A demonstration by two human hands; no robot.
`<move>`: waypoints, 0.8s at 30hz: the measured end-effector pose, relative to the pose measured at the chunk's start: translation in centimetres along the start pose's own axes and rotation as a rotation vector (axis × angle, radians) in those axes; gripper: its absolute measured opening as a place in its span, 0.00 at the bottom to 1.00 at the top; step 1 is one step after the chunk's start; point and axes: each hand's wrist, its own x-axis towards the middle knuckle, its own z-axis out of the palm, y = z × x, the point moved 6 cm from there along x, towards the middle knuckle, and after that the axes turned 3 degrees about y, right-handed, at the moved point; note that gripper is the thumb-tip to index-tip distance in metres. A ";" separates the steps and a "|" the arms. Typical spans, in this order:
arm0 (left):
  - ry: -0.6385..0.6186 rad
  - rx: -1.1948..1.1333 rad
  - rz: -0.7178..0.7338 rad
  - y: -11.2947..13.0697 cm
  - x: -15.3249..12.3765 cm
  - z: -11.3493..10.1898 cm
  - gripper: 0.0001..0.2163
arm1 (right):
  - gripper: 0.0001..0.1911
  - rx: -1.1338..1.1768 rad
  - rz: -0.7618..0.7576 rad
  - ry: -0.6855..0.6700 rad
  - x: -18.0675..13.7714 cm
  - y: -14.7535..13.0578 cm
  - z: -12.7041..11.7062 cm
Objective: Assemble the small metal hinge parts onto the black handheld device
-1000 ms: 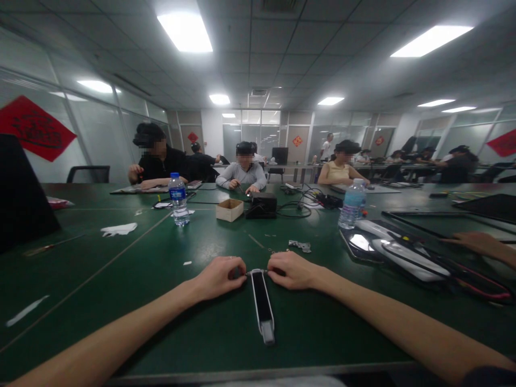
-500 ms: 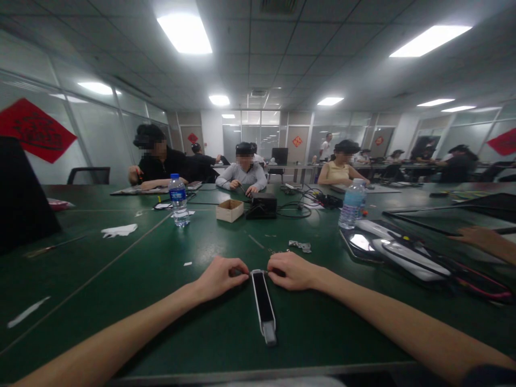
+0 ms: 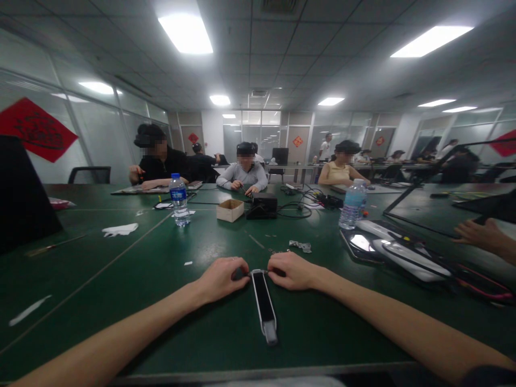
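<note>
A long, narrow device [image 3: 264,301] with a black face, white edges and a grey near end lies on the green table [image 3: 169,328], pointing away from me. At its far end, my left hand [image 3: 223,278] comes in from the left with thumb and forefinger pinched together. From the opposite side, my right hand [image 3: 293,271] has its fingers curled closed beside the same end. Something thin and dark seems to show at the fingertips of each hand, too small to name. Small metal bits [image 3: 278,251] lie just beyond my right hand.
A crumpled grey scrap [image 3: 300,246] and an open cardboard box [image 3: 230,210] lie ahead. Water bottles [image 3: 179,201] stand left and right. White-and-black devices [image 3: 411,258] lie at the right, near a co-worker's hand [image 3: 486,236] and a black frame [image 3: 411,188]. People sit opposite.
At the right, the black frame has tilted up off the table, and the co-worker's hand has shifted. My hands and the narrow device have hardly moved.
</note>
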 end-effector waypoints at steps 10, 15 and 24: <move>0.006 0.006 -0.003 -0.4 0.0 0.2 0.06 | 0.06 -0.020 -0.017 0.019 0.0 0.1 0.1; -0.006 0.012 -0.013 -0.4 0.0 0.2 0.07 | 0.06 -0.030 -0.018 0.004 0.1 0.0 0.0; -0.020 0.009 -0.028 -0.3 0.0 0.1 0.07 | 0.09 -0.161 0.115 0.110 -0.1 1.8 -1.8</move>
